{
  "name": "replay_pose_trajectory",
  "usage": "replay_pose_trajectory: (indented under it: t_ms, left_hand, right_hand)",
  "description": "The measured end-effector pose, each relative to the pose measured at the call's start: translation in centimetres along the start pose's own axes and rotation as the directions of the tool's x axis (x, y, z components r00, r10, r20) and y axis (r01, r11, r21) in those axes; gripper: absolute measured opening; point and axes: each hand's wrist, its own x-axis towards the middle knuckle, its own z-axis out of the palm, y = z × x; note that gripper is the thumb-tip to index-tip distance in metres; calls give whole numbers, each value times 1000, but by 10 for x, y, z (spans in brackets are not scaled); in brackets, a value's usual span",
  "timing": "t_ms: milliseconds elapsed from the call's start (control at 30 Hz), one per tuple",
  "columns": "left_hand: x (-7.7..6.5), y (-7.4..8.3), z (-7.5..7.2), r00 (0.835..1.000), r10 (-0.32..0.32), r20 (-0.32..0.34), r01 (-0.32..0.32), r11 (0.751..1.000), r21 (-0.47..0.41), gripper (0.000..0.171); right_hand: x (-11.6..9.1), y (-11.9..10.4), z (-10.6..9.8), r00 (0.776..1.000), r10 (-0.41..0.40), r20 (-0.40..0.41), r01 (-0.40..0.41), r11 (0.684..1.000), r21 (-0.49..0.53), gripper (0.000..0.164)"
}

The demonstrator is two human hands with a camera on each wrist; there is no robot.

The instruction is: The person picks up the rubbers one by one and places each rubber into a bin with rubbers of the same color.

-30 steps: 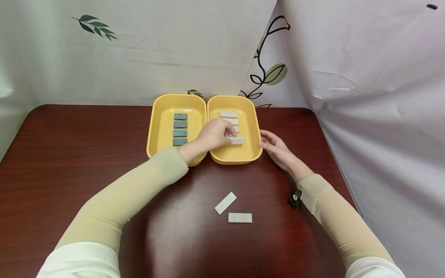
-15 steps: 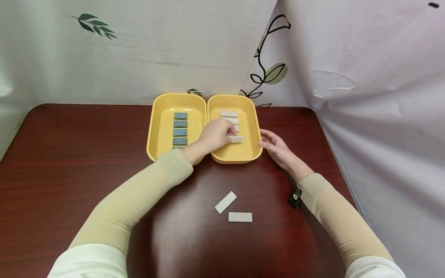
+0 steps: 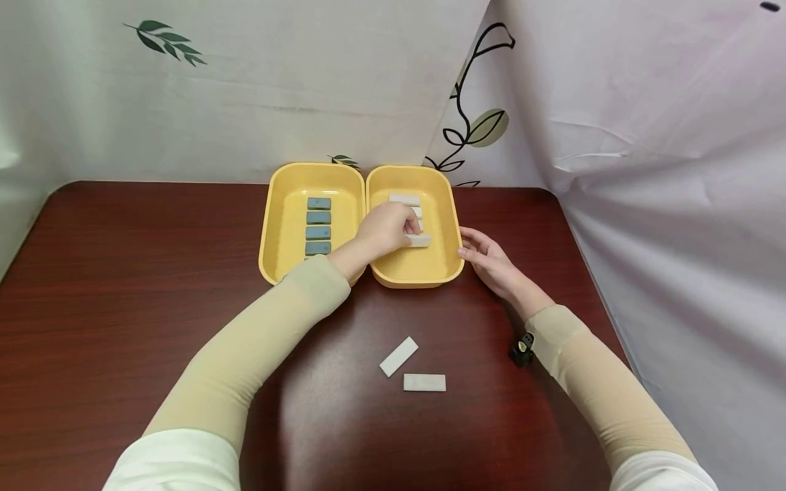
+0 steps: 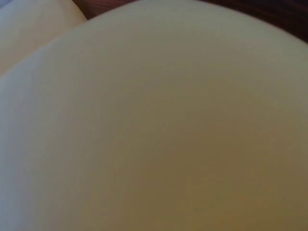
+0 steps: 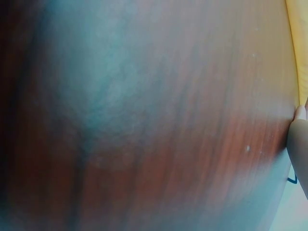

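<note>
In the head view my left hand (image 3: 387, 227) reaches into the right yellow tray (image 3: 413, 282) and pinches a small white rectangular block (image 3: 419, 241) between thumb and fingers, low over the tray's floor. Just beyond it lie other white blocks (image 3: 404, 200) in a column, partly hidden by the hand. My right hand (image 3: 493, 266) touches the outer right side of this tray, its fingers relaxed and its thumb at the rim. The right wrist view catches only a bit of that hand (image 5: 299, 139) beside the yellow wall. A pale sleeve (image 4: 159, 125) fills the left wrist view.
Against the right tray stands a second yellow tray (image 3: 270, 225) with several blue-grey blocks (image 3: 318, 217) in a column; my left forearm crosses its near corner. Two white blocks (image 3: 399, 356) lie on the dark red table (image 3: 153, 273) in front. Pale cloth (image 3: 276, 82) hangs behind.
My left hand has shifted slightly away from me with the white block, setting it closer to the column, while the left forearm swung right. The right hand stays at the tray's side.
</note>
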Motion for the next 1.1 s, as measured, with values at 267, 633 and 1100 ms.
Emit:
replay_pose_trajectory:
  t_ms: [267,633,1100]
  left_hand:
    - [1,2,1,1000,-18,16,17,997,71,14]
    - [-2,1,2,999,-30,30,26,991,128,20]
    - [2,-1,6,999,-45,23,42,990,131,27]
  right_hand:
    - [0,-1,1,1000,1,-2,-1,1000,10,60]
    - [0,-1,1,1000,-5,1,5,1000,18,60]
    - [0,-1,1,1000,3,3,-3,1000,12,60]
